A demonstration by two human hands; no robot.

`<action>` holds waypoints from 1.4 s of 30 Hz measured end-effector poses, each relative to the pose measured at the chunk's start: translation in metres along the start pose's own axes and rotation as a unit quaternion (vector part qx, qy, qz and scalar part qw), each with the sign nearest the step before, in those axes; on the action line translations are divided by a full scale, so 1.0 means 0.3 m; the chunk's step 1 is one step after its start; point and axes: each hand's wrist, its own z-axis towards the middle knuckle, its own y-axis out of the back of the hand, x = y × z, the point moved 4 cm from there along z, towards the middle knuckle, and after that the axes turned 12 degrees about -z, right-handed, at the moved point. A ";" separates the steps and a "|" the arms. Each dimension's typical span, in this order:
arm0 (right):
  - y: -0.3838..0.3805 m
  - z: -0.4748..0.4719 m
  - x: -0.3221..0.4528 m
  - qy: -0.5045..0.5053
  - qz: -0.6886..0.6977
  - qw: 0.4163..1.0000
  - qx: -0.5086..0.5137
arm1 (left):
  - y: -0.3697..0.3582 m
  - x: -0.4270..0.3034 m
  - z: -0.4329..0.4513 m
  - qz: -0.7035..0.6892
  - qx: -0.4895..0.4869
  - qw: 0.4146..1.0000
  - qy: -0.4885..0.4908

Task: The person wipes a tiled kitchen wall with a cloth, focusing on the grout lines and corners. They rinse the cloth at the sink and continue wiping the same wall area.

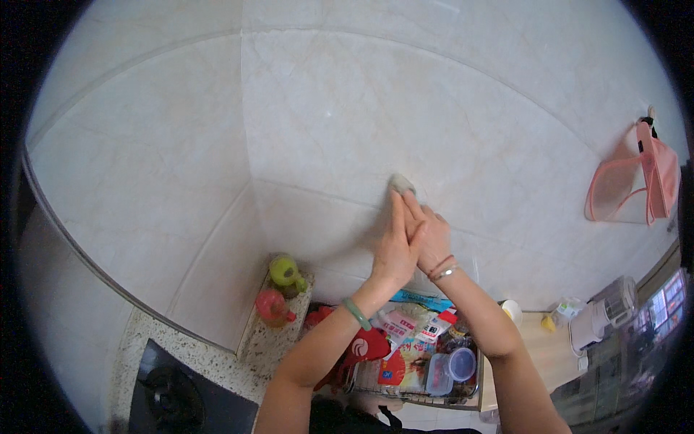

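Observation:
A pale, crumpled cloth (pixel 402 183) lies against the marbled wall tiles (pixel 336 125), just above a grout line. My left hand (pixel 397 249), with a green bangle at its wrist, overlaps the other hand and reaches the cloth with its extended fingers. My right hand (pixel 432 234), wearing a silver bangle and a reddish band, also presses at the cloth's lower edge. The hands partly hide each other, and most of the cloth's underside is out of sight.
Below my arms stands a wire basket (pixel 415 393) packed with food packets and plastic tubs. Green (pixel 283 269) and pink (pixel 272 306) bottles stand on a speckled ledge near a black cooktop (pixel 179 393). A pink-trimmed clear visor (pixel 631 182) hangs right, above a white appliance (pixel 596 323).

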 end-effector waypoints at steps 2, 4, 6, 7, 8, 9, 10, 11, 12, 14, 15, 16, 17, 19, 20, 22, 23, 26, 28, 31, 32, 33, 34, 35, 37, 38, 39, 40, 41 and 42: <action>-0.012 -0.090 -0.013 -0.022 0.016 0.999 0.026 | -0.048 0.060 -0.044 0.007 0.022 0.999 -0.026; 0.000 -0.124 -0.051 -0.026 0.005 0.998 0.063 | -0.090 0.031 -0.055 0.004 0.008 0.999 -0.047; 0.015 -0.098 -0.071 -0.011 -0.017 0.999 0.044 | -0.098 0.008 -0.035 -0.010 -0.005 0.999 -0.053; 0.015 -0.096 -0.075 -0.005 -0.024 0.999 0.042 | -0.083 -0.015 -0.027 -0.027 0.013 0.999 -0.015; 0.019 -0.079 -0.075 0.001 -0.020 0.999 0.032 | -0.073 -0.022 -0.015 -0.044 0.030 0.998 0.023; 0.021 -0.045 -0.055 0.006 -0.008 1.000 0.019 | -0.048 -0.021 -0.006 -0.032 0.008 0.999 0.011; 0.031 -0.012 -0.048 0.011 -0.004 1.000 0.002 | -0.030 -0.032 0.013 -0.024 -0.013 1.000 -0.008; 0.035 0.012 -0.043 0.009 -0.003 1.000 -0.004 | -0.015 -0.041 0.028 -0.016 -0.035 0.999 -0.026; 0.035 0.029 -0.034 0.009 0.000 1.000 -0.008 | -0.006 -0.039 0.037 0.002 -0.039 0.999 -0.020; 0.033 0.030 -0.034 0.007 0.001 1.000 -0.008 | -0.015 -0.036 0.032 0.011 -0.059 0.997 -0.052; 0.037 0.027 -0.036 0.009 0.006 1.000 -0.011 | -0.012 -0.049 0.030 0.016 -0.069 0.995 -0.070; 0.041 0.019 -0.044 0.012 0.011 1.000 -0.014 | -0.019 -0.051 0.026 0.003 -0.039 0.999 -0.038; 0.045 0.009 -0.053 0.014 0.017 1.000 -0.017 | -0.028 -0.059 0.016 -0.011 -0.010 1.000 -0.006; 0.046 -0.055 -0.067 -0.004 0.013 0.999 0.033 | -0.045 -0.054 -0.008 -0.019 0.017 1.000 0.013; 0.045 -0.067 -0.061 -0.011 0.013 0.998 0.056 | -0.060 -0.030 -0.028 -0.010 0.014 1.000 0.000; 0.045 -0.060 -0.045 -0.011 0.014 0.998 0.053 | -0.062 -0.021 -0.032 0.007 -0.034 0.996 -0.079; 0.045 -0.054 -0.037 -0.011 0.015 0.999 0.051 | -0.053 0.004 -0.028 0.002 -0.031 0.998 -0.061; 0.042 -0.005 -0.052 0.017 0.021 1.000 -0.009 | -0.023 -0.054 0.020 -0.047 -0.024 0.998 -0.022; 0.013 0.034 -0.044 -0.021 0.058 0.998 -0.019 | 0.009 -0.070 0.047 -0.005 -0.043 0.999 -0.003; 0.018 0.048 -0.060 0.017 0.024 0.999 -0.042 | -0.025 -0.066 0.054 -0.024 -0.058 0.998 -0.009; 0.031 0.041 -0.077 0.046 -0.006 0.998 -0.048 | -0.052 -0.068 0.052 -0.036 -0.054 0.998 -0.003; 0.041 0.023 -0.102 0.028 -0.010 0.999 -0.025 | -0.077 -0.074 0.047 -0.011 -0.048 0.998 -0.037; 0.052 -0.013 -0.133 0.012 -0.014 1.000 -0.001 | -0.114 -0.063 0.041 0.011 -0.043 0.997 -0.070; 0.061 -0.047 -0.163 -0.004 -0.018 1.000 0.023 | -0.153 -0.054 0.035 0.034 -0.038 0.993 -0.103; 0.093 -0.098 -0.253 -0.042 -0.032 0.998 0.042 | -0.253 -0.072 0.050 0.010 0.011 0.996 -0.088; 0.105 -0.104 -0.281 -0.060 -0.036 0.996 0.050 | -0.283 -0.099 0.058 -0.009 0.034 0.998 -0.057; 0.126 -0.104 -0.296 -0.053 -0.050 0.997 0.034 | -0.315 -0.117 0.056 -0.029 0.061 0.997 -0.022; 0.146 -0.088 -0.314 -0.046 -0.062 0.997 0.016 | -0.318 -0.158 0.062 -0.011 0.009 0.992 -0.129; 0.156 -0.072 -0.326 -0.039 -0.073 0.997 -0.002 | -0.318 -0.176 0.078 -0.003 0.016 0.990 -0.138; 0.159 -0.060 -0.343 -0.045 -0.075 0.996 -0.020 | -0.315 -0.202 0.103 0.002 0.022 0.989 -0.148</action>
